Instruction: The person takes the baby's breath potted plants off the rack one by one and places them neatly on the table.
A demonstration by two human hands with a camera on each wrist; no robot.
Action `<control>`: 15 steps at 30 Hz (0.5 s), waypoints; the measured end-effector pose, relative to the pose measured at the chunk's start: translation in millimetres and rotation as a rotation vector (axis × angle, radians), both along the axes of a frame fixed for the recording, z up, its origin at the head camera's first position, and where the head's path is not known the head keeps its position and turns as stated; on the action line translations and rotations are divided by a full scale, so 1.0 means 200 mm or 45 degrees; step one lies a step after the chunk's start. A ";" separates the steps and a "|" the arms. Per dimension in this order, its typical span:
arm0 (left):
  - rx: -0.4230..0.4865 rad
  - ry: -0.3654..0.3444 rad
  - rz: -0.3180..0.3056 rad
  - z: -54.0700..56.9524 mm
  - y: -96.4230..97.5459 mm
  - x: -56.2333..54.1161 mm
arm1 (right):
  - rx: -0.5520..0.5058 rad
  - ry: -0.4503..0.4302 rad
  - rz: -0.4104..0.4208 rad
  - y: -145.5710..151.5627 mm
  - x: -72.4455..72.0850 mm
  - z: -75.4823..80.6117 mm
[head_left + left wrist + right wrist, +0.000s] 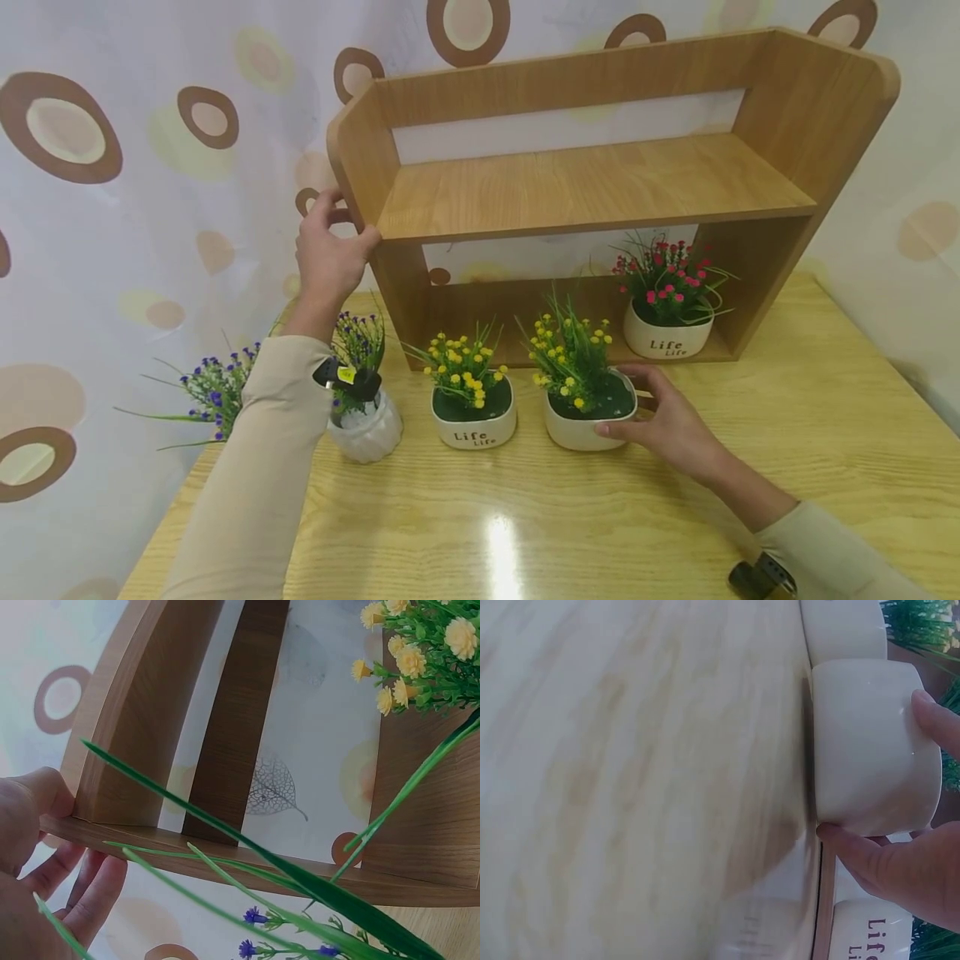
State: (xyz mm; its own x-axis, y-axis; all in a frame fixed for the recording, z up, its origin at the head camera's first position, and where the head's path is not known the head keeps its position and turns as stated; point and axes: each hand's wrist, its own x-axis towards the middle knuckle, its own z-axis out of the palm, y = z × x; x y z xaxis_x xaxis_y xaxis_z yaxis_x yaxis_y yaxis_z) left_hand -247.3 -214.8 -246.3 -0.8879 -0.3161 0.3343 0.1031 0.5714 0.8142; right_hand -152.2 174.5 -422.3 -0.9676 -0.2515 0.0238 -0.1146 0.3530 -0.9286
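My left hand (328,260) grips the left side panel of a two-tier wooden shelf (570,187). In the left wrist view, the thumb lies on one side of the panel edge and the fingers on the other. On the table before the shelf, my right hand (678,433) holds the right side of a white flowerpot (581,435) with yellow flowers. The right wrist view shows thumb and fingers around its smooth white wall (874,750). To its left stands a similar yellow-flowered pot (476,432) marked "Life".
A red-flowered pot (667,336) stands on the lower tier at the right. Left of the yellow ones is a ribbed white pot (367,433) with purple flowers. More purple flowers (217,396) show behind the left sleeve. Everything stands on a wooden table (420,533) near a patterned curtain.
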 end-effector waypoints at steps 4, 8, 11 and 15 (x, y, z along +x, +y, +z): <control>0.016 0.014 -0.006 0.00 0.00 0.00 | 0.015 -0.011 -0.005 0.00 -0.01 -0.01; 0.030 0.028 -0.009 0.00 0.00 0.00 | 0.019 0.001 0.004 0.00 -0.01 -0.01; 0.031 0.034 -0.009 -0.01 0.00 0.00 | 0.024 0.001 0.007 0.00 -0.01 -0.01; 0.037 0.037 -0.018 -0.01 0.00 0.01 | 0.017 -0.005 0.009 0.00 -0.02 -0.02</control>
State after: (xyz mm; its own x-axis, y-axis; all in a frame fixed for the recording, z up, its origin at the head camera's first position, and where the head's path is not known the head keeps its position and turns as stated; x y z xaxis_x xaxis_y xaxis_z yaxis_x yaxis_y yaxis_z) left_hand -246.0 -214.3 -247.7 -0.8823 -0.3140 0.3507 0.1346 0.5457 0.8271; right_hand -155.7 174.1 -426.9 -0.9659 -0.2584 0.0166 -0.1134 0.3646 -0.9242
